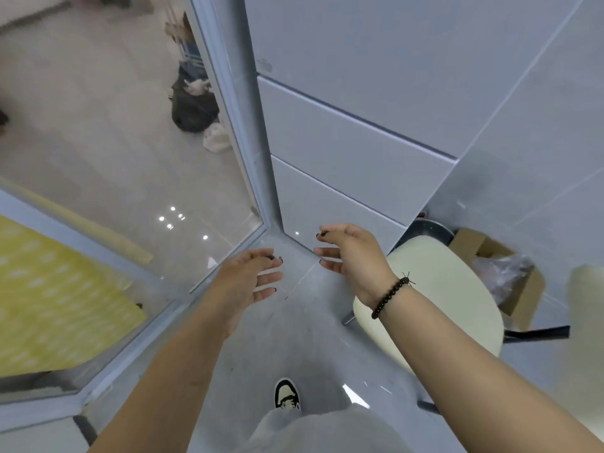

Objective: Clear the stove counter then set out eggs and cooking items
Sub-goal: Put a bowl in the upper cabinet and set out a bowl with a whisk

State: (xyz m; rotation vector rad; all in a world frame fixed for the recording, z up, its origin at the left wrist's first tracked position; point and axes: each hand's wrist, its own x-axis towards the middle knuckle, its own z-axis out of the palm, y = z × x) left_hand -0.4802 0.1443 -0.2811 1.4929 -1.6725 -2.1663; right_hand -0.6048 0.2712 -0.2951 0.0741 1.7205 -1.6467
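My left hand (248, 276) and right hand (349, 253) hung loose-fingered and empty before the tall pale-grey fridge (353, 132), with no eggs fetched, I judged.

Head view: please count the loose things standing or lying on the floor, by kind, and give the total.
Black rubbish bag: 1
White bag beside it: 1
Cream stool: 1
Cardboard box: 1
Dark round pan or basin behind the stool: 1
Total: 5
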